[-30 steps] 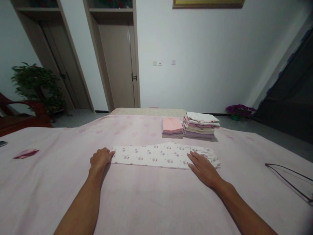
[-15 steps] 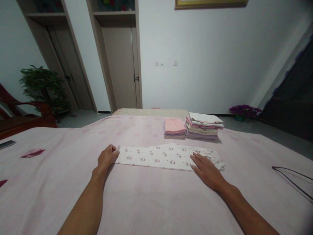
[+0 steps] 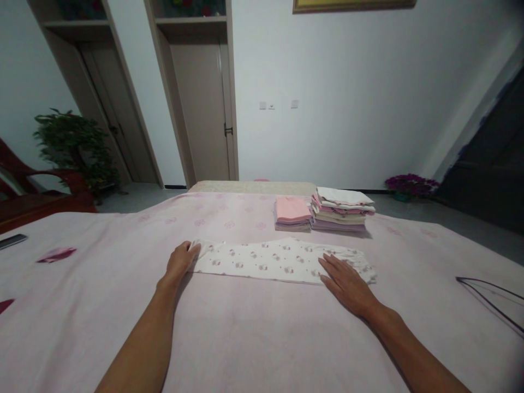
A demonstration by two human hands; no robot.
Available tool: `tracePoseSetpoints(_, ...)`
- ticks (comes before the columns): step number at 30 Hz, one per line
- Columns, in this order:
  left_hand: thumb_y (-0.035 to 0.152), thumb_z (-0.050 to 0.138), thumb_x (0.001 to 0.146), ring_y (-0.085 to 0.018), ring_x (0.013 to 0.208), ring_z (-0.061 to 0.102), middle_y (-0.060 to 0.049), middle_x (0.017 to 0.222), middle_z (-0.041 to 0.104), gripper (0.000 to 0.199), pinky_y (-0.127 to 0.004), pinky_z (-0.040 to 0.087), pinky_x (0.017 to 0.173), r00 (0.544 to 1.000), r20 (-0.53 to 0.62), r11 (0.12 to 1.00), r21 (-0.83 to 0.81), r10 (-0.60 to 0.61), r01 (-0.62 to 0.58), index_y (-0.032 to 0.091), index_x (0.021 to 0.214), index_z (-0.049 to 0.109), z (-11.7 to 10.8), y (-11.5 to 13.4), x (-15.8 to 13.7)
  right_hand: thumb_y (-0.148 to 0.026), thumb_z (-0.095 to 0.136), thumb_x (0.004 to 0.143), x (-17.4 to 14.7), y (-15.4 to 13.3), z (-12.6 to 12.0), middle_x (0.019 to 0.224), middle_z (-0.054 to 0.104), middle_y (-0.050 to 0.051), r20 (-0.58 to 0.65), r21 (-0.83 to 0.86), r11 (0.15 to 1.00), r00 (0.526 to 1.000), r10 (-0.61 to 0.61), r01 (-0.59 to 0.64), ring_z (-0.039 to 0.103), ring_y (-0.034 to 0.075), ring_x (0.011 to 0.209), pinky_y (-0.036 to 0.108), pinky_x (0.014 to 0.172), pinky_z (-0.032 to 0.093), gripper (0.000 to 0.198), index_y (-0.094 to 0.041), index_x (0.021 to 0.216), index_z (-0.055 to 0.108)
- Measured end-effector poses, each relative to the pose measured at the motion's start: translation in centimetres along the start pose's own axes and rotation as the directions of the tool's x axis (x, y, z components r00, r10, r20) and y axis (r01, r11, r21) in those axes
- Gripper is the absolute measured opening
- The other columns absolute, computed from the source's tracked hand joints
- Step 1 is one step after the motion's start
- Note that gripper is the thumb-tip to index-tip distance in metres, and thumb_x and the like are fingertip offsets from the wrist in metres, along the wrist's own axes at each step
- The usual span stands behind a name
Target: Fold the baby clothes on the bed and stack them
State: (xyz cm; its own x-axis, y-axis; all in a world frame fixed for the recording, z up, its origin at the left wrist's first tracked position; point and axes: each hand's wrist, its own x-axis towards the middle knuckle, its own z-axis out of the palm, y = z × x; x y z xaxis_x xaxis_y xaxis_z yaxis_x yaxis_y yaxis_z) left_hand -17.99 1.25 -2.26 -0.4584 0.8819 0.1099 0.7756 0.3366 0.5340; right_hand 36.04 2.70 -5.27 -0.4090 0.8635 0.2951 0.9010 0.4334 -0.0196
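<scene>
White trousers with a small printed pattern (image 3: 262, 263) lie folded lengthwise into a long strip across the bed. At the strip's left end, my left hand (image 3: 180, 260) is closed on the edge of the cloth, thumb on the near side; its fingertips are partly hidden. My right hand (image 3: 347, 285) rests flat on the gathered right end, fingers stretched out and palm down. Just beyond the strip stand two piles of folded clothes: a lower one topped with pink (image 3: 292, 210) and a taller one topped with white (image 3: 344, 196).
A pink flowered sheet (image 3: 254, 338) covers the bed. To the left lie a phone (image 3: 13, 240) and a small pink cloth piece (image 3: 56, 255). Thin black wire (image 3: 487, 305) lies at the right. A wooden chair (image 3: 45, 188) stands beyond the left edge.
The cloth's left end has spread out a little beside my left hand, which has shifted slightly. My right hand stays in place on the trousers.
</scene>
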Motion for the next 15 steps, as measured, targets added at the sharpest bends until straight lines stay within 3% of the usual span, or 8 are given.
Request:
tracePoseSetpoints(5,0.058,0.043,0.09,-0.031,0.099,0.066,-0.013,0.109,0.071,0.043,-0.034,0.046,0.073,0.994,-0.059,0.993,0.061,-0.096,0.1,0.022,0.106,0.062,0.01,0.35,-0.15,-0.051,0.035,0.101,-0.02,-0.12,-0.24,0.155,0.043,0.009,0.013,0.009,1.0,1.0,-0.016,0.016,0.036,0.026,0.145,0.051,0.12,0.025,0.056,-0.024,0.147,0.048)
tracePoseSetpoints(15,0.066,0.042,0.086,-0.042,0.106,0.063,-0.022,0.113,0.069,0.058,-0.05,0.047,0.082,0.983,-0.041,0.968,0.171,-0.181,0.185,0.02,0.113,0.064,0.65,0.17,0.44,-0.05,0.037,0.101,-0.06,-0.34,-0.69,0.156,0.042,0.01,0.019,0.021,0.999,0.999,-0.025,0.025,0.034,0.025,0.146,0.05,0.121,0.026,0.054,-0.023,0.147,0.048)
